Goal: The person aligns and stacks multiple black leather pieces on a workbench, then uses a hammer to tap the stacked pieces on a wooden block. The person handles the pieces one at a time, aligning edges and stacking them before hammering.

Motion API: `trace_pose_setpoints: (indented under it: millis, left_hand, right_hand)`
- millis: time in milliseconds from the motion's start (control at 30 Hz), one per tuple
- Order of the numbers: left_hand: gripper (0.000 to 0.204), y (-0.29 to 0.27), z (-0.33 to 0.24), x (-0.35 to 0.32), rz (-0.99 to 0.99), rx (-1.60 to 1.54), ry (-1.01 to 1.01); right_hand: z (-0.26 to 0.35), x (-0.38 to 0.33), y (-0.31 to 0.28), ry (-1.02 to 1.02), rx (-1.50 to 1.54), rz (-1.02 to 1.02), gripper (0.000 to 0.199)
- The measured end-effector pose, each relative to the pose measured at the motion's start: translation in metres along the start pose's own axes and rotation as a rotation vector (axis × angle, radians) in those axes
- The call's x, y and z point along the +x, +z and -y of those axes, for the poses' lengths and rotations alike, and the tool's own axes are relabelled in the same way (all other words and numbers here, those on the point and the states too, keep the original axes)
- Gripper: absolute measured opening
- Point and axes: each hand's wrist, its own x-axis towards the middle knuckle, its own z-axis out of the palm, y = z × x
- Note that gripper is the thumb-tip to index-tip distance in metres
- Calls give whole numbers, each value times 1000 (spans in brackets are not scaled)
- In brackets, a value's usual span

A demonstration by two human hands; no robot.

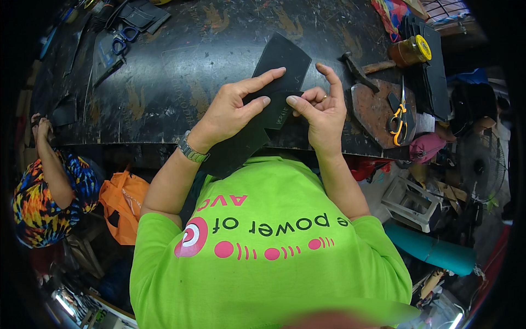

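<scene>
On the dark, scratched worktable point(181, 82) before you, both of your hands meet over flat black pieces of leather-like sheet. Your left hand point(233, 109) lies across the large black piece point(276, 68), index finger stretched out along its upper face and thumb laid lower down, pressing it flat against the table; a metal watch point(192, 149) circles that wrist. Your right hand point(323, 107) pinches a smaller black strip point(282, 112) between thumb and curled fingers, index finger raised and bent, a ring on one finger. The strip sits just beside the large piece, overlapping its lower edge (whether they are joined, you cannot tell from this view).

To your right lie one hammer point(359, 70) with a wooden handle, one pair of yellow-handled scissors point(399, 118) on a rusty brown plate point(372, 107), and one amber jar point(410, 50) with a yellow lid. A stack of black sheets point(433, 66) stands beyond the jar. Far left, one pair of blue-handled scissors point(119, 39) rests on the tabletop. Another person in a multicoloured garment point(38, 203) sits at your lower left.
</scene>
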Motion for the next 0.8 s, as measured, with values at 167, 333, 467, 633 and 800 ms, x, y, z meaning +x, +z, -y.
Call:
trace_pose_setpoints:
  millis: [167, 333, 467, 633, 800]
  left_hand:
    - [52, -2, -1, 0, 38, -31, -30]
    - [52, -3, 0, -1, 63, -18, -46]
    - [55, -7, -4, 2, 104, 39, -69]
    - [75, -23, -6, 23, 131, 305, 128]
    - [73, -25, 11, 43, 27, 794, 177]
  right_hand:
    - [-4, 3, -5, 77, 94, 18, 76]
    - [-11, 7, -10, 175, 151, 50, 59]
    - [-14, 10, -14, 395, 206, 98, 29]
    - [-21, 11, -13, 446, 182, 54, 14]
    - [-1, 18, -16, 578, -345, 147, 33]
